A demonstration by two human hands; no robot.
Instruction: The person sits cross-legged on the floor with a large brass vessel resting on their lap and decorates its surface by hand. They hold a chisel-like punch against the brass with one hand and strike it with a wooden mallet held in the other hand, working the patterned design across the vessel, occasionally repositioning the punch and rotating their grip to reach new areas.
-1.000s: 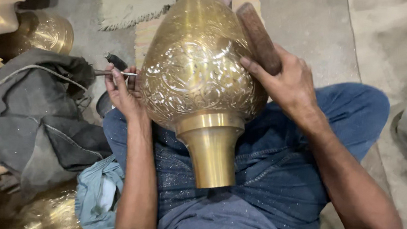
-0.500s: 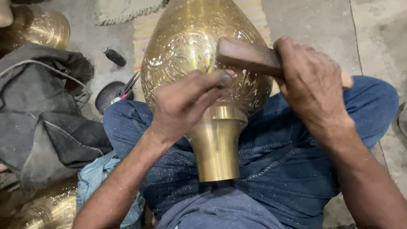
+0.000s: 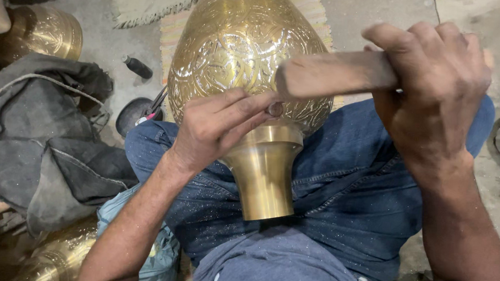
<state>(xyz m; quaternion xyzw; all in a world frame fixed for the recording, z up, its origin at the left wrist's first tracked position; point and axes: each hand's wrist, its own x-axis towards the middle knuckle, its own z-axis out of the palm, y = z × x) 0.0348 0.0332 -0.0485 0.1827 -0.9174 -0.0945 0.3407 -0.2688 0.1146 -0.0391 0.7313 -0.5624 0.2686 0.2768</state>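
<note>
A large engraved brass vase lies on my lap, its plain neck pointing toward me. My left hand rests on the vase's lower body and pinches a small metal punch against the engraved surface. My right hand is closed around a wooden mallet, held just above the punch's head. My legs in blue jeans support the vase.
A heap of dark grey cloth lies at left. Other brass vessels sit at upper left and lower left. A small black tool and a dark round dish lie on the concrete floor beside a woven mat.
My left hand came from the vase's left side onto its front with the punch. My right hand swung the mallet from upright on the vase to level above the punch.
</note>
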